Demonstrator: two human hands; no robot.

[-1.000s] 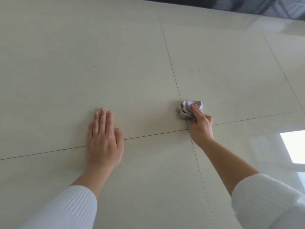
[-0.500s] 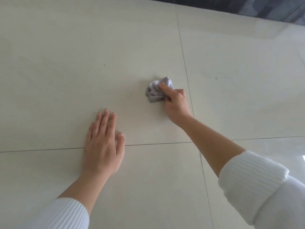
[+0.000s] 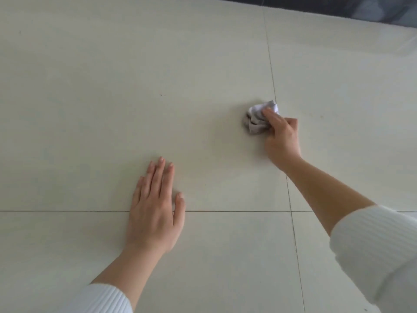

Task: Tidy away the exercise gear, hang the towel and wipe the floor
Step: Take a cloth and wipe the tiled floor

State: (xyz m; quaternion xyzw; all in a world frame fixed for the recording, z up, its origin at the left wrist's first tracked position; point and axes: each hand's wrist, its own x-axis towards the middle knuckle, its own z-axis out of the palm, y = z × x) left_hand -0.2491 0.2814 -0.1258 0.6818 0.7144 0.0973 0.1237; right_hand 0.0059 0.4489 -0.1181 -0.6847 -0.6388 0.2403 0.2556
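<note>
Down on the pale tiled floor, the person leans forward on both arms. The left hand lies flat at lower centre of the frame — palm down, fingers straight and close together, thumb a little apart — with its heel across the horizontal grout line. Its forearm runs back to the lower left, where a white ribbed sleeve covers the arm.

The right hand reaches further out, to the right of centre and higher in the frame. Its fingers curl round a crumpled grey cloth, the forefinger laid across the top of the wad, and the cloth is pressed to the tile just left of the vertical grout line. That arm stretches almost straight, bare from the wrist to mid-forearm, then disappears into a pushed-up white sleeve at the right edge.

A small dark speck sits on the tile left of the cloth, well apart from either hand. A dark strip borders the floor along the upper right.
</note>
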